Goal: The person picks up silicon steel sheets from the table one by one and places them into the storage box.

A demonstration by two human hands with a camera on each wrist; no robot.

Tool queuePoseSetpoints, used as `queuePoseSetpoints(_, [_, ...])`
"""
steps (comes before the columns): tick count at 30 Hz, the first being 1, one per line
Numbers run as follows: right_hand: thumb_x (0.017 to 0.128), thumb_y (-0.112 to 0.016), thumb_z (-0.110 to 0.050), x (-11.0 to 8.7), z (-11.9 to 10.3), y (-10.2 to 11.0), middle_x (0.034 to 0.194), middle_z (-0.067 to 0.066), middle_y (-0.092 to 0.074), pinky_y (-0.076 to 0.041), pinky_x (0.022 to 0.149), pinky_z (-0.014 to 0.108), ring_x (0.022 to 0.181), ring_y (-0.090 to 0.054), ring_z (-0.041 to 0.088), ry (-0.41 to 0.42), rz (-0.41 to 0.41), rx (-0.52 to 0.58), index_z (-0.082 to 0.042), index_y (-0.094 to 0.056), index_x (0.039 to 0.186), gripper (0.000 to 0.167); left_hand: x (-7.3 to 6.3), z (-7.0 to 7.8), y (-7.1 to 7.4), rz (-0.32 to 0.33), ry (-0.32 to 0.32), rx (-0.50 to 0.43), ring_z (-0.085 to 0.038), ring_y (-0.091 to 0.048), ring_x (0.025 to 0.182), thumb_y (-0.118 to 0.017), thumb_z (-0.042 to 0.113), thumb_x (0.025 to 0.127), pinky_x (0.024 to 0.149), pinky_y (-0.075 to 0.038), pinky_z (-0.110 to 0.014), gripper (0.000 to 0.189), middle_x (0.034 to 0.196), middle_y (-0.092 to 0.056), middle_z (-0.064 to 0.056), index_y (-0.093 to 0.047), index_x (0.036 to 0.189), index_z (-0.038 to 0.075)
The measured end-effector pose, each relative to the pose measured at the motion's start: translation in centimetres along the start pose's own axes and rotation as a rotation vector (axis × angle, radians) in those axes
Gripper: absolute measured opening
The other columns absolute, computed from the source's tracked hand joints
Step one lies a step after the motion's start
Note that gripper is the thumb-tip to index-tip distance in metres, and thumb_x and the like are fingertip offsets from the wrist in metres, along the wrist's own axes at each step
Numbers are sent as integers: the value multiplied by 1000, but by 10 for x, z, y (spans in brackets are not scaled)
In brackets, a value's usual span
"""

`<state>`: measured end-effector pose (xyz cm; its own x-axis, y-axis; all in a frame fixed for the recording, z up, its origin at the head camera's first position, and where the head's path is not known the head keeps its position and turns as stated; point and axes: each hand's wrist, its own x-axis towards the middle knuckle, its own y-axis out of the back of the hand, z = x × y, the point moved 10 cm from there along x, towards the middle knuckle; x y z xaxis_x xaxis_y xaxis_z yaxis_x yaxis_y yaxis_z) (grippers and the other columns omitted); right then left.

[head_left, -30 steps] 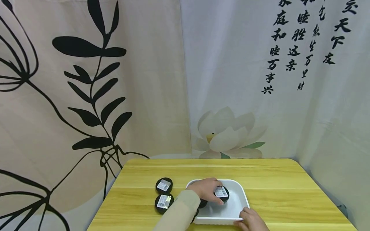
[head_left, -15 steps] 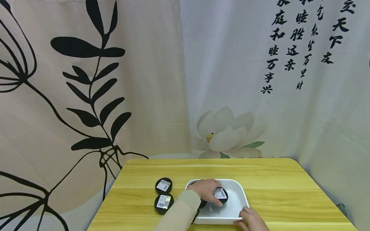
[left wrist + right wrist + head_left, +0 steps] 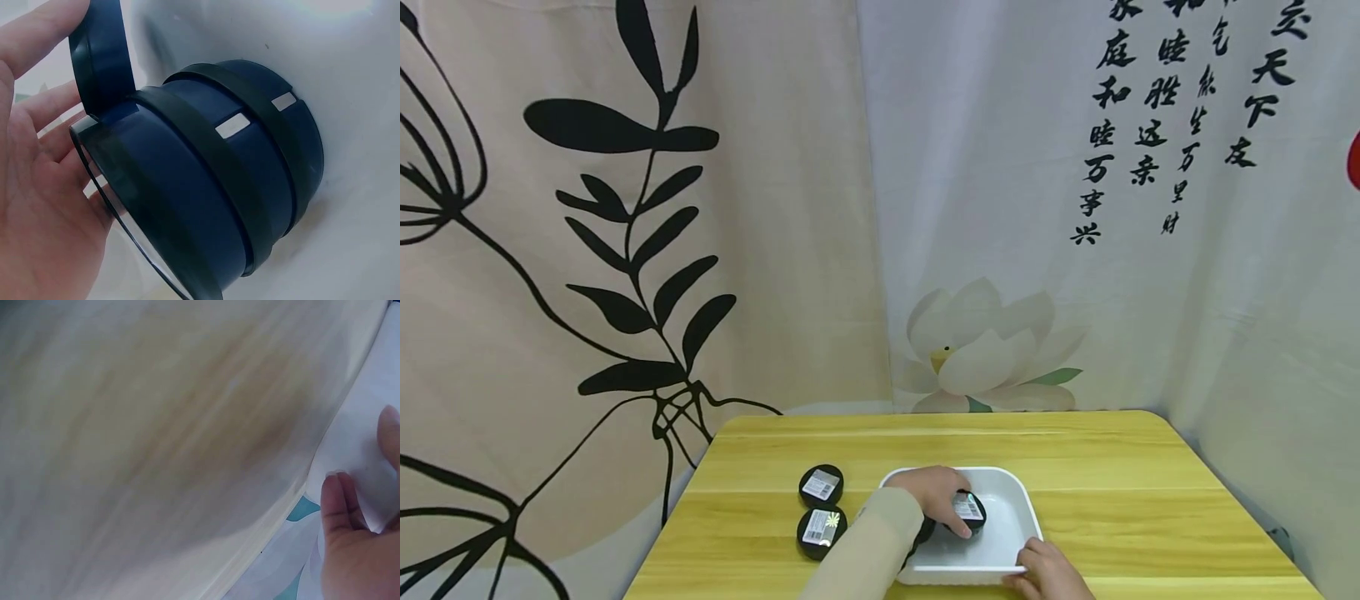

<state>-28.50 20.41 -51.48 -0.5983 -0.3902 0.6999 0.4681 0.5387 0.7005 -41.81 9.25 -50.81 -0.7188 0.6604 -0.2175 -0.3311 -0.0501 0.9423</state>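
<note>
My left hand [image 3: 934, 493] reaches into a white rectangular tray [image 3: 1009, 529] and grips a round black tin [image 3: 968, 509] with a white barcode label. In the left wrist view, the thumb lies against that tin [image 3: 103, 56], which touches a row of dark round tins [image 3: 187, 162] with small white labels inside the tray. Part of this row [image 3: 922, 533] shows beneath my left forearm in the head view. At the tray's front right corner, my right hand [image 3: 1051, 570] holds the rim. The right wrist view shows that hand's fingers [image 3: 336, 500] against the white tray.
Two more black tins, a far one [image 3: 821, 485] and a near one [image 3: 822, 531], lie on the wooden table [image 3: 1135, 492] left of the tray. Behind the table's back edge hangs a printed curtain [image 3: 805, 208] with plants, a lotus and writing.
The tin in my left hand has shifted slightly toward the tray's front side. My right hand stays on the tray corner. The head view has turned a little to the right.
</note>
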Motion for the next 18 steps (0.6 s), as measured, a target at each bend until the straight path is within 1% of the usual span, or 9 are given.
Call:
queuePoseSetpoints(3, [64, -88, -26, -1, 0, -1, 75, -15, -49, -32, 59, 16, 66, -41, 0, -8, -10, 4, -24, -52, 68, 37, -1, 0, -1, -12, 11, -2, 0, -57, 103, -85, 52, 74, 94, -47, -24, 65, 121, -67, 17, -66, 132, 29])
queuePoseSetpoints(10, [65, -88, -25, 1, 1, -1, 76, -14, -49, -34, 59, 17, 67, -42, 0, -18, -31, 15, -23, -53, 69, 35, 0, 3, 0, -22, -1, 5, 0, -56, 101, -85, 50, 74, 93, -46, -24, 63, 122, -66, 16, -66, 131, 29])
queuePoseSetpoints(16, [69, -87, -26, -1, 7, -8, 75, -16, -48, -35, 56, 22, 67, -39, -2, -89, -97, 35, -24, -54, 68, 33, 6, 0, -7, -43, 17, 33, 0, -56, 102, -84, 53, 75, 95, -47, -25, 65, 123, -65, 19, -65, 132, 32])
queuePoseSetpoints(18, [70, -87, -27, -1, 8, -8, 75, -16, -48, -35, 56, 22, 67, -39, -2, -95, -99, 32, -24, -54, 68, 32, 7, 1, -8, -45, 12, 53, 0, -57, 103, -84, 54, 75, 96, -47, -25, 65, 124, -65, 19, -64, 133, 32])
